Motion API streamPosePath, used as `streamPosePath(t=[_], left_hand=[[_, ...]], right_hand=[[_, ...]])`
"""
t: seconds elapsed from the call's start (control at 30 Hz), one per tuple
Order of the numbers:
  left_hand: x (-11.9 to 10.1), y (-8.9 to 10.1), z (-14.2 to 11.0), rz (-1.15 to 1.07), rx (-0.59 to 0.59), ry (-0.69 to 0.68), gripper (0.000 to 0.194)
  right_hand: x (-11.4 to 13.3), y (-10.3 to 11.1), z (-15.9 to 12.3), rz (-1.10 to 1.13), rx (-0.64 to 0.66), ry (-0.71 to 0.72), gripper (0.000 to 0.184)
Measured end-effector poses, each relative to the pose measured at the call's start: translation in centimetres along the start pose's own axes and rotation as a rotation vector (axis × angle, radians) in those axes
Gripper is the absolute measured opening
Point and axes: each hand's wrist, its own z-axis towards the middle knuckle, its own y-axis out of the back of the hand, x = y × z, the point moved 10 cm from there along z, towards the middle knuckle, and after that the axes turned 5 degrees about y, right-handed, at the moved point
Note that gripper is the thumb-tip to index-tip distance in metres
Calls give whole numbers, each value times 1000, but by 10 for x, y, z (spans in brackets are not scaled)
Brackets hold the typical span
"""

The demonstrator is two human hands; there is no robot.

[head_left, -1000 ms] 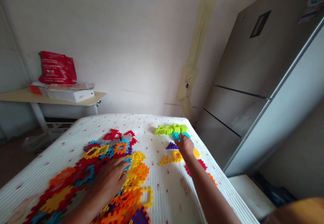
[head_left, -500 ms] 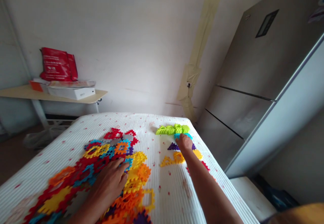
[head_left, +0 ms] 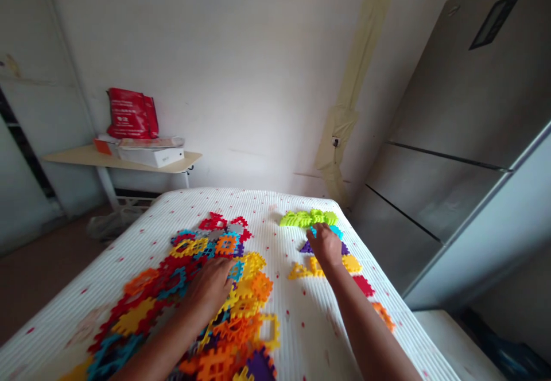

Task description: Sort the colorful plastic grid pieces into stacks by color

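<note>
My left hand [head_left: 212, 287] reaches over a heap of toothed plastic building pieces in several colours. Its fingers are bent together at the edge of a blue toothed building piece [head_left: 236, 271], among yellow pieces [head_left: 250, 266]. On the right of the bed-like surface, my right hand [head_left: 327, 247] is closed beside a short row of blue pieces [head_left: 336, 232]; its fingertips are hidden. Just beyond lies a row of lime green pieces [head_left: 309, 218]. Purple pieces [head_left: 306, 247] show partly behind this hand, and nearer are yellow pieces [head_left: 352, 264], a red one [head_left: 364, 285] and an orange one [head_left: 383, 316].
The pieces lie on a white ribbed cover [head_left: 142, 243] with small red marks. A tall grey fridge [head_left: 434, 140] stands close on the right. At the back left, a small table [head_left: 80, 156] bears a white box [head_left: 150, 156] and a red bag [head_left: 131, 114].
The view has swung left. My right hand has drawn back slightly from the blue row. The fingers of my left hand, spread before, have come together by the blue piece.
</note>
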Motion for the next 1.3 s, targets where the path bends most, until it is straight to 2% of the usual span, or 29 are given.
streamPosePath(t=[0.17,0.3,0.43,0.6,0.83,1.0,1.1,1.2,1.3], left_hand=[[-2,1,6,16,37,16,36],[-8,3,8,20,52,-9,22],[-10,5,6,3,42,-13,20],[-4,14,3,-98,-5,25,22],[18,30,9,-437,-89,187,18],[26,20,7,-788,-33,351,30],[24,13,3,-956,-14,415,33],[21,7,2,-1077,-4,455,41],[16,3,2,-1148,10,464,44]], right_hand=[[31,20,-11,137,1,74,24],[57,28,-16,226,41,135,23],[70,22,-24,245,93,155,24],[69,4,-31,214,163,142,22],[76,-3,-35,243,180,181,19],[101,0,-47,430,152,294,20],[120,4,-58,554,142,356,31],[136,5,-68,561,123,395,46],[144,5,-73,520,97,405,48]])
